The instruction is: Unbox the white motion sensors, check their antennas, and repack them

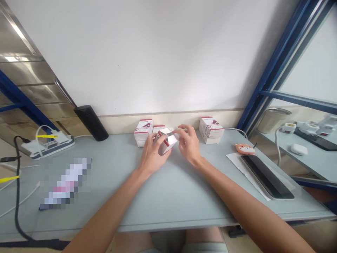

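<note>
My left hand (pixel 153 156) is wrapped round a small white and red cardboard box (pixel 168 140), tilted above the table. The box's top end faces me with its flaps raised, and a dark patch shows there. On the right side of that end, my right hand (pixel 189 143) has its fingers bent and closed at a pale flap; the exact fingertip contact is blurred. Just behind my left hand stand similar white boxes (pixel 143 130) with red edges, one partly hidden. Farther right, beyond my right hand, more matching boxes (pixel 211 130) stand together.
A black cylinder (pixel 91 123) leans at the back left, near a power strip (pixel 51 144) with cables. A blurred-out flat object (pixel 65 184) lies at left. At right are a phone (pixel 267 176) on white paper (pixel 237 161) and an orange animal-faced item (pixel 244 149). Blue frame posts (pixel 263 84) border the table.
</note>
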Motion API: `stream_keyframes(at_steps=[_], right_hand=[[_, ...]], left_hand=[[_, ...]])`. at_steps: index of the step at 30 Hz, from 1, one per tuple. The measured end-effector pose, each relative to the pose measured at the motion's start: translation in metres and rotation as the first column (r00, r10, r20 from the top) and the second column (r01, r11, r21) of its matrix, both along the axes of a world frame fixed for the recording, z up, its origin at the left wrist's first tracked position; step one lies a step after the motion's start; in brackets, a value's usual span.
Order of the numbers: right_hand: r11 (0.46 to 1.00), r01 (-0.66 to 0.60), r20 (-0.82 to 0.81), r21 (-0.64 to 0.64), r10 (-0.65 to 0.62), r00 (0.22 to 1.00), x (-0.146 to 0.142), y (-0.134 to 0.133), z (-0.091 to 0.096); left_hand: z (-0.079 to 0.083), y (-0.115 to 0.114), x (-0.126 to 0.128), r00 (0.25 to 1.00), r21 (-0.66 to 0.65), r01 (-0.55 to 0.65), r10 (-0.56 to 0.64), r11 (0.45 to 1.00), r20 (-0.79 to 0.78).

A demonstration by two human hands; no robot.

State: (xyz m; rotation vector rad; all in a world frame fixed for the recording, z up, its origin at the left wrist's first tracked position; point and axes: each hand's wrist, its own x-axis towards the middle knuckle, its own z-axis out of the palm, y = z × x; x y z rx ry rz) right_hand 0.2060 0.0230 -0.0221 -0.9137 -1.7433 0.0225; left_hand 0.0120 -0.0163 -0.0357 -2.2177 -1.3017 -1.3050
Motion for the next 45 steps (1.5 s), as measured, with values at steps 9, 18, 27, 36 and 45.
stream_keyframes(at_steps=[9,18,27,36,45], right_hand=[[0.969,-0.171,0.025,0.176,0.17,0.985,0.009,-0.008,0.019],[0.919,-0.349,0.012,-0.181,0.357,0.934,0.016,0.0,0.021],[0.872,-0.354,-0.043,-0.338,0.362,0.931,0.007,0.002,0.011],[0.86,-0.091,-0.203,-0.501,-0.014,0.979,0.023,0.022,0.013],[0.837,0.147,0.076,-0.527,-0.125,0.989,0.035,0.04,-0.027]], left_hand=[[0.006,-0.008,0.009,0.998,0.028,-0.045,0.047,0.999,-0.049],[0.001,-0.007,0.004,0.974,0.088,-0.172,0.183,0.981,-0.135],[0.005,-0.005,-0.001,0.936,0.06,-0.21,0.218,0.976,-0.275],[0.009,-0.004,-0.003,0.952,-0.044,-0.241,0.227,0.97,-0.206],[0.008,-0.002,-0.005,0.964,-0.065,-0.218,0.204,0.974,-0.168]])
